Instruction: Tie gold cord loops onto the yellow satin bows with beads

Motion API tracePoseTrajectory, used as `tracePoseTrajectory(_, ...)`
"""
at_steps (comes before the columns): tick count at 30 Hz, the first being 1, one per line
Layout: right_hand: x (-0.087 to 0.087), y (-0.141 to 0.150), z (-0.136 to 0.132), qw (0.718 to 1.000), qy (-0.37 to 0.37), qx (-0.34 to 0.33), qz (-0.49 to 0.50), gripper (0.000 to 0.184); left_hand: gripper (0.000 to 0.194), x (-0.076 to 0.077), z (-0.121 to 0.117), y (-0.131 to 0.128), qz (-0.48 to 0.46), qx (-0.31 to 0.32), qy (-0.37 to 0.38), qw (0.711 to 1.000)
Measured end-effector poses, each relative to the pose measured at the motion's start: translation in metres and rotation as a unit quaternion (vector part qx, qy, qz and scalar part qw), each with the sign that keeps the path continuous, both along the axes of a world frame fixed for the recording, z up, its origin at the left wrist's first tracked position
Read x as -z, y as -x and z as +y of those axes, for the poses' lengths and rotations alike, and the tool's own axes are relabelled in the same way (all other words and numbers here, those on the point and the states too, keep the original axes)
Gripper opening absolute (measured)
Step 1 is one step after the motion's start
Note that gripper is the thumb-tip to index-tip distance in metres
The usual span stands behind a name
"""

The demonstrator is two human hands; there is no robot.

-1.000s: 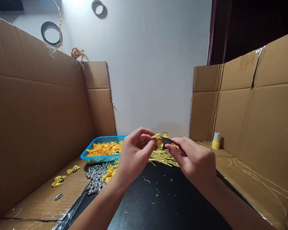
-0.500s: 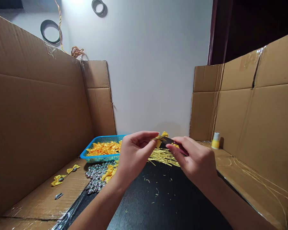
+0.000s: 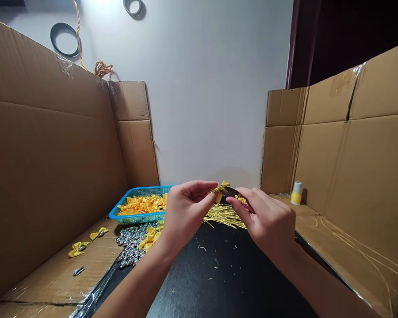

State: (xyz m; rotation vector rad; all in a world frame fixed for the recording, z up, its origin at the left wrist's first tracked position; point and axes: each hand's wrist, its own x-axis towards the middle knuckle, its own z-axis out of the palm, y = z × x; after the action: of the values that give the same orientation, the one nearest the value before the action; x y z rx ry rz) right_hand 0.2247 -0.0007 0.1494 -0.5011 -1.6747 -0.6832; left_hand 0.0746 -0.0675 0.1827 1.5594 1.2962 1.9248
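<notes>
Between the thumb and fingers of my left hand (image 3: 189, 212) is a yellow ribbon bow (image 3: 224, 184) with a thin gold twist tie (image 3: 215, 190) across it. My right hand (image 3: 267, 216) is closed around a dark hand tool (image 3: 231, 192) that looks like thread snips. The tool's tip meets the bow, though the fingers hide the exact contact. Below both hands lies a pile of gold twist ties (image 3: 225, 216) on the black work surface (image 3: 199, 282).
A blue basket (image 3: 132, 219) of yellow bows stands at back left. Silver beads (image 3: 131, 243) and loose bows (image 3: 149, 238) lie before it. Two beaded bows (image 3: 76, 249) rest on the left cardboard (image 3: 46, 278). A yellow thread spool (image 3: 296, 194) stands right; cardboard walls (image 3: 358, 168) flank both sides.
The view has shifted slightly. My right hand has tilted a little and moved slightly left, with the tool still at the bow. My left hand keeps the same pinch.
</notes>
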Motion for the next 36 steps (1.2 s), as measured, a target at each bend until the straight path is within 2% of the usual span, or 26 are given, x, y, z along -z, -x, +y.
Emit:
tracePoseTrajectory(18, 0.0013, -0.0025, -0.0061, 1.0, 0.006, -0.013, -0.005, 0.026, 0.016, 0.0017, 0.0011, 0.0007, 0.012, 0.007, -0.002, 1.0)
tracePoseTrajectory(36, 0.0021, 0.0004, -0.005, 1.0, 0.005, -0.006, -0.004, 0.029, 0.015, 0.0031, 0.0034, -0.0025, 0.021, 0.002, -0.004, 1.0)
